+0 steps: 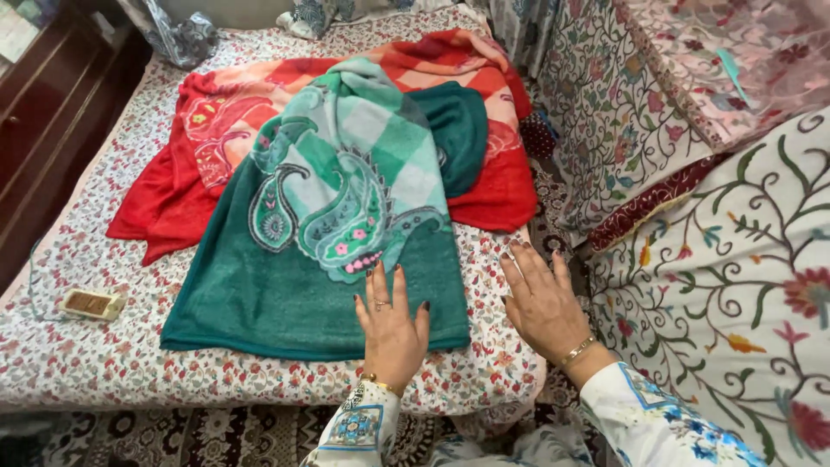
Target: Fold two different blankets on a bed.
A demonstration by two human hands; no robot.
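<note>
The soft green fleece blanket with a pale checked and paisley panel [346, 225] lies spread on the bed, its long axis running away from the person, from the near edge of the mattress up toward the far end. Its near hem sits directly under the left hand [391, 324], which rests flat on the green cloth with the fingers [378, 281] spread wide and holding nothing. The right hand [543, 303] lies just beside the blanket's right edge, palm down on the floral-printed white bedsheet [78, 355], fingers likewise splayed and empty. The left hand is thus the one in contact, and the bulk of the blanket lies ahead of and to the left of both hands.

Beneath the green blanket's far part a red and orange checked fleece blanket [216, 112] is spread, showing at both sides. A small flat rectangular box [91, 303] sits on the sheet well apart to the left. To the right stand large cream cushions embroidered with flowering vines [735, 259]. A dark wooden cabinet [43, 112] flanks the bed on the left, and a patterned dark carpet [173, 437] shows below the mattress edge.
</note>
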